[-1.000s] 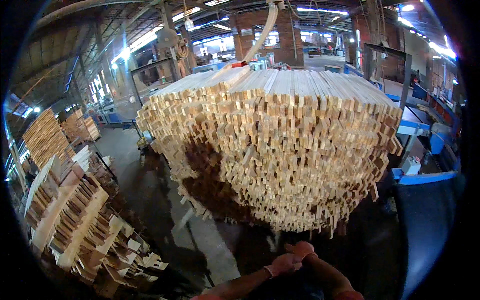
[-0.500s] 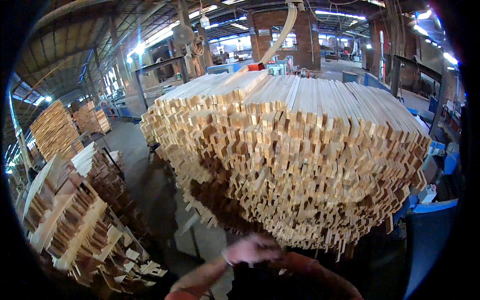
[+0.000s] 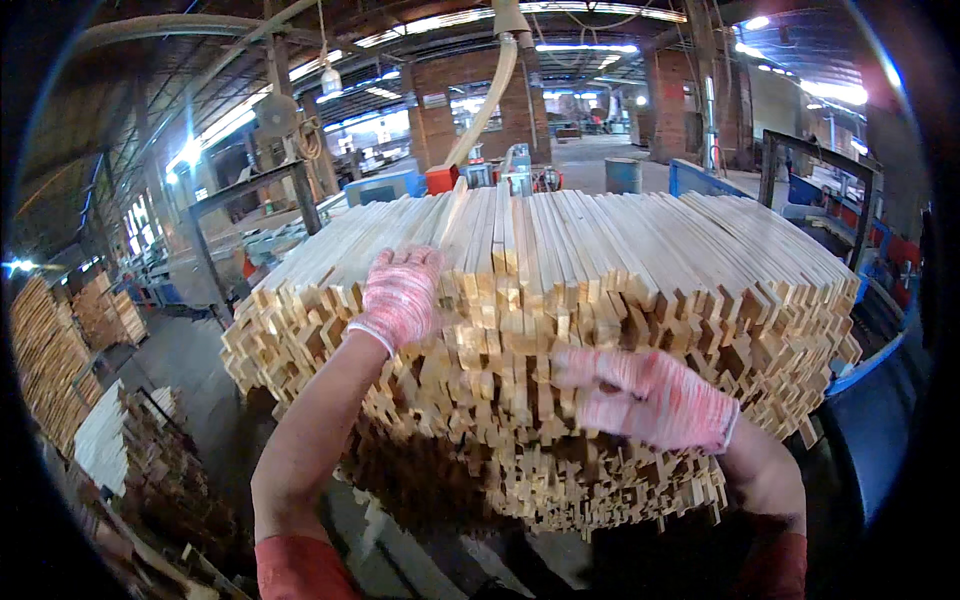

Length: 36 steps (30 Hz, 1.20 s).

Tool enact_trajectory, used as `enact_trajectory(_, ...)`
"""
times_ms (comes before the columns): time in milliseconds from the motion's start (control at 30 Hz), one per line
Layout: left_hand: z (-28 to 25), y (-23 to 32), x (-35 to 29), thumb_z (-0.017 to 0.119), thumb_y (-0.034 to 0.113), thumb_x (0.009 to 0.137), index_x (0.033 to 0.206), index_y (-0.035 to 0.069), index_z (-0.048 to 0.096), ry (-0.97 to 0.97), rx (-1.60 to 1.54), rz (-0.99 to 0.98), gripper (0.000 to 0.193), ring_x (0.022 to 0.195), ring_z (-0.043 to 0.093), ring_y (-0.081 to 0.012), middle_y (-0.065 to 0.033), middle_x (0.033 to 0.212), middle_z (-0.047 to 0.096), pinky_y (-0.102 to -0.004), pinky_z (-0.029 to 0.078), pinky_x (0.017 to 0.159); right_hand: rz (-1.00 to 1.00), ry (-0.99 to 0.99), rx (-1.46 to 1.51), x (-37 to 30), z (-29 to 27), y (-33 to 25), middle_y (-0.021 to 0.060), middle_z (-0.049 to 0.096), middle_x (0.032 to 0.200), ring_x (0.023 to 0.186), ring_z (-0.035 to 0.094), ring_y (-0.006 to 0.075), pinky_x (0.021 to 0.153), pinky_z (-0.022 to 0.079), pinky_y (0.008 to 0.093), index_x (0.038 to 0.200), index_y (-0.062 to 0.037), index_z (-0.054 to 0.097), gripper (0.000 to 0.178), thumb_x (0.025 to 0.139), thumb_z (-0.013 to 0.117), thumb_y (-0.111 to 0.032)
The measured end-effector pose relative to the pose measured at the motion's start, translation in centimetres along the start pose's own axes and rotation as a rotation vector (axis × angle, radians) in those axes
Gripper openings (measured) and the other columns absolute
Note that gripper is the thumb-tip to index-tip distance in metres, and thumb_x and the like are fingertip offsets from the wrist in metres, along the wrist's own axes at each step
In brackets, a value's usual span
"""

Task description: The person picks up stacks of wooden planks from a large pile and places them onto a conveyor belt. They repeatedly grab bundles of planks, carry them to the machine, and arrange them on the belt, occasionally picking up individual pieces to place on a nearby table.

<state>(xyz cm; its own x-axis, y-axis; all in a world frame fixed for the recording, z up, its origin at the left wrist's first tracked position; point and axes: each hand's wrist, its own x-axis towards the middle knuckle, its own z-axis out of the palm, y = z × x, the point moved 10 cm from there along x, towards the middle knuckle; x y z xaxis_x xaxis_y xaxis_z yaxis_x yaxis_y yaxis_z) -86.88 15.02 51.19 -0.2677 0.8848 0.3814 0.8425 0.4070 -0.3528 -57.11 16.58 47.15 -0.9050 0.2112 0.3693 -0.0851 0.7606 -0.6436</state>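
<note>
A big stack of pale wooden strips [image 3: 640,240] fills the middle, its cut ends [image 3: 520,330] forming an uneven front face. My left hand [image 3: 403,295], in a pink-and-white knitted glove, lies on the upper front edge of the stack, left of centre. Its fingers point away over the top strips and grip nothing that I can see. My right hand [image 3: 660,400], gloved alike, is lower, in front of the cut ends. Its fingers point left, with a gap between thumb and fingers; the fingertips are blurred, and whether they touch the wood is unclear.
Lower stacks of wood [image 3: 140,450] stand on the floor at the left, with a taller stack [image 3: 45,350] behind. Dark metal frames [image 3: 250,190] rise beside the main stack. A pale hose [image 3: 490,100] hangs beyond it. Blue machinery [image 3: 880,410] borders the right side.
My hands, earlier together low in front of my body, have moved up and apart: the left onto the stack's top edge, the right before its face. The view has shifted, with the stack nearer.
</note>
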Motion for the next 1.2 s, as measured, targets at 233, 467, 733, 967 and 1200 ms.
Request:
enact_trajectory(233,-0.8,0.0,0.6,0.088,0.038,0.078,0.148,-0.001,0.052,0.043,0.006,0.187,0.088,0.136,0.060,-0.0348,-0.0200,0.139,0.067,-0.0479,0.036,0.125,0.045,0.314,-0.179,10.9,-2.5,3.3,0.0155,0.074,0.105,0.093,0.070,0.0205,0.088,0.057,0.0361,0.151,-0.0041,0.058,0.057,0.104,0.074,-0.032)
enact_trajectory(467,-1.0,-0.2,0.2,0.087,0.046,0.080,0.153,0.002,0.048,-0.084,-0.049,0.160,0.094,0.132,0.063,-0.0338,-0.0185,0.140,0.068,-0.0472,0.037,0.124,0.250,0.392,-0.060,16.2,-3.8,6.4,0.0206,0.076,0.121,0.106,0.073,0.0303,0.095,0.056,0.0390,0.152,-0.0037,0.057,0.060,0.102,0.073,-0.034)
enact_trajectory(733,-2.9,-3.4,-4.6,0.091,0.056,0.074,0.162,0.006,0.041,0.516,-0.221,0.112,0.113,0.139,0.060,-0.0389,-0.0220,0.151,0.061,-0.0482,0.041,0.123,0.385,0.316,-0.285,19.3,-4.4,6.7,0.0245,0.065,0.148,0.134,0.064,0.0324,0.112,0.049,0.0418,0.163,-0.0055,0.045,0.076,0.105,0.065,-0.049)
enact_trajectory(967,2.9,-24.5,-15.0,0.087,0.059,0.079,0.159,0.004,0.045,0.465,-0.466,-0.592,0.106,0.133,0.062,-0.0421,-0.0252,0.146,0.062,-0.0504,0.051,0.112,0.422,0.112,-0.318,21.4,-1.8,8.4,0.0221,0.041,0.170,0.158,0.039,0.0372,0.129,0.030,0.0422,0.168,-0.0040,0.033,0.089,0.107,0.054,-0.065)
enact_trajectory(1200,4.9,-24.4,-13.8,0.089,0.073,0.071,0.162,0.006,0.042,0.126,-0.459,-0.712,0.122,0.143,0.055,-0.0403,-0.0242,0.153,0.057,-0.0492,0.047,0.118,0.341,0.075,-0.388,21.9,-1.4,8.5,0.0279,0.054,0.158,0.148,0.051,0.0433,0.123,0.039,0.0466,0.163,-0.0038,0.042,0.094,0.101,0.054,-0.074)
